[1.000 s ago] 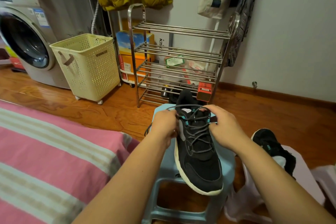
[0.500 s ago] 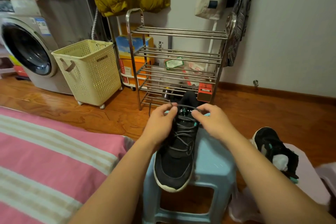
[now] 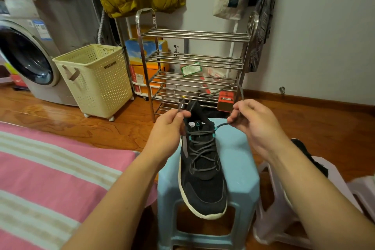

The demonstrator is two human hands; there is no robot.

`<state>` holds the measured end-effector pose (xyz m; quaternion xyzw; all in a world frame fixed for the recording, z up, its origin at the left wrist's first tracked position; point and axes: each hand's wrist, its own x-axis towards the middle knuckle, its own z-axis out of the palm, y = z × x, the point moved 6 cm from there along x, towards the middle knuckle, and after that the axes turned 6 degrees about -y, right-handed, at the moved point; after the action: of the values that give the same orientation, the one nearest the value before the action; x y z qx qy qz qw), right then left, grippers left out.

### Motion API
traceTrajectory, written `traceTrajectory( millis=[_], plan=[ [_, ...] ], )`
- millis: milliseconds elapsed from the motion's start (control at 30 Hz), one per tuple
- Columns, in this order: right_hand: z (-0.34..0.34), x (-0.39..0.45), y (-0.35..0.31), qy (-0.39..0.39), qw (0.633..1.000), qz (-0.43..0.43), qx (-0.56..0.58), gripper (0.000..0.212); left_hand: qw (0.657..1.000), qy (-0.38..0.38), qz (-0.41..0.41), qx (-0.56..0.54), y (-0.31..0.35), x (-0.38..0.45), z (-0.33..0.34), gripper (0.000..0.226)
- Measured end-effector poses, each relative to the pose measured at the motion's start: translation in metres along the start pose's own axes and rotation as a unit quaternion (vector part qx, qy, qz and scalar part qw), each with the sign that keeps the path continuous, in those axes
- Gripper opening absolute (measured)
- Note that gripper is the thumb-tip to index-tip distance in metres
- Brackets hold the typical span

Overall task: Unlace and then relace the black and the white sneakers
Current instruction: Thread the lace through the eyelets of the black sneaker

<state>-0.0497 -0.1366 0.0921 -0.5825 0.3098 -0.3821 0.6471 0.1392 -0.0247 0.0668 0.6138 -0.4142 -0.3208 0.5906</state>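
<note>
A black sneaker (image 3: 203, 178) with a white sole and grey laces lies on a light blue stool (image 3: 239, 164), toe toward me. My left hand (image 3: 168, 128) pinches one lace end at the shoe's upper left. My right hand (image 3: 251, 122) pinches the other lace end to the upper right, and the lace runs taut from the top eyelet. Both lace tips stick up above my fingers. A second black sneaker (image 3: 310, 158) sits on a pale stool (image 3: 334, 180) to the right, partly hidden by my right forearm.
A steel shoe rack (image 3: 194, 61) stands just behind the stool. A cream laundry basket (image 3: 95, 79) and a washing machine (image 3: 26, 57) are at the left. A pink striped bed (image 3: 50, 178) fills the lower left. Wooden floor lies around.
My hands have moved apart from the shoe's tongue, each pulling a lace end outward. The sneaker has shifted on the stool, and the camera has tilted.
</note>
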Motion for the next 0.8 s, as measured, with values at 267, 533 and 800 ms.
traceTrajectory(
  millis=[267,533,800],
  plan=[
    [0.029,0.001,0.057,-0.093,0.966,0.085,-0.224,0.052,0.983,-0.026,-0.123,0.137,-0.040,-0.007,0.024,0.062],
    [0.037,0.006,0.057,-0.048,0.944,0.065,-0.321,0.034,0.980,0.030,-0.084,0.179,-0.028,-0.004,0.010,0.048],
    [0.011,-0.003,0.080,-0.110,0.967,0.167,-0.160,0.045,0.986,-0.062,-0.141,0.058,-0.045,-0.023,0.008,0.042]
  ],
)
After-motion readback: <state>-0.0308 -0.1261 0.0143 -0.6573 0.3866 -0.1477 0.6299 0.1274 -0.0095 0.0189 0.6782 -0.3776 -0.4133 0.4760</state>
